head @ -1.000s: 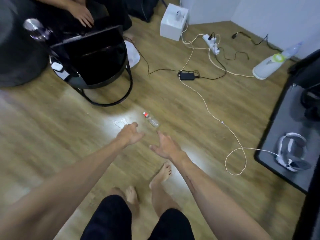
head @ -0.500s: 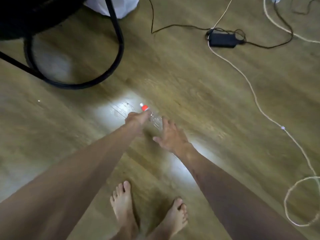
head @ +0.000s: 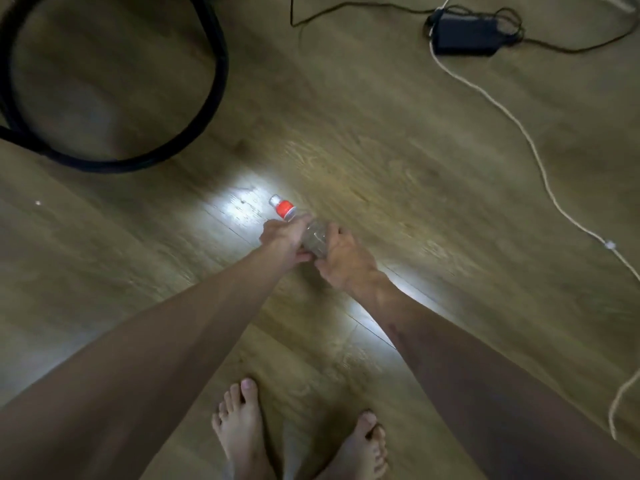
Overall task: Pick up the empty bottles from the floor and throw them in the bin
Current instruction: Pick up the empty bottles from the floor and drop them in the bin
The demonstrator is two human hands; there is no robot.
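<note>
On wooden plank floor (head: 398,174): clear plastic bottle with red label (head: 313,237) now gripped by left hand (head: 284,237) and right hand (head: 341,256), earlier only reaching; bare floor around, black ring chair base (head: 211,109) far-left, white cable (head: 512,119) right.

Bare forearms, no sleeves, no watch or rings showing. Bare left hand (head: 282,237) and bare right hand (head: 344,258). Barefoot below, toes uncovered.

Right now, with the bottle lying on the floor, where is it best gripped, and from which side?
Around the clear middle of the bottle, from above. It lies on its side on the floor, red cap pointing away, so fingers can wrap its round body. The left hand and right hand already close on it there.
</note>
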